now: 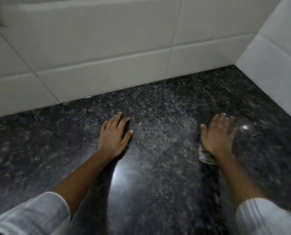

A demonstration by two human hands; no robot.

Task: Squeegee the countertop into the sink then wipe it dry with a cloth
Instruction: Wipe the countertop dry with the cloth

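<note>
Head view is showing me a dark speckled stone worktop [158, 167] running into a corner of pale tiled wall [107, 48], and both hands are lying on it. The right hand [217, 138] is pressing flat with its fingers spread over a cloth [206, 157], whose light patterned edge is peeking out beside the wrist; the rest of the cloth is hidden under the palm, and the hand is blurring, so I am judging it to be mid-wipe. The left hand [115, 134] is resting flat and relaxed on the stone, holding nothing, well apart from the right. No squeegee and no sink are appearing anywhere in view, so I am reading the squeegee stage as finished and the drying stage as under way. A glossy patch is shining just beyond the right fingers; whether that is water or only a lamp's reflection I cannot tell. I am guessing the strip toward the corner and along the wall is what is left to dry.
</note>
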